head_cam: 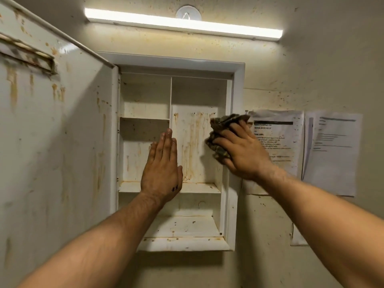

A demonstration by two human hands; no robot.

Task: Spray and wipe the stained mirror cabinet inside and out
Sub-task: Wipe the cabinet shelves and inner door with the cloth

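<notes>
A person's two bare arms reach up to a wall-mounted mirror cabinet (239, 84). Its one door (52, 121) is swung open to the left, and orange-brown drips streak it.

The left hand (162, 165) is flat, its fingers straight, pressed together and pointing up. It is in front of the upright divider inside; I cannot tell whether it touches.

The right hand (239, 148) curls its fingers round one crumpled dark cloth (226, 120), held at the cabinet's right inner edge, halfway up. The back panel beside the cloth shows rusty streaks.

One lit strip light (182, 23) hangs above the cabinet. Two printed sheets are fixed to the spattered wall on the right, the nearer sheet (291, 129) touching the farther sheet (334, 152). On the nearer one a heading looks like "TASK GOAL"; the other print is too blurred to read.
</notes>
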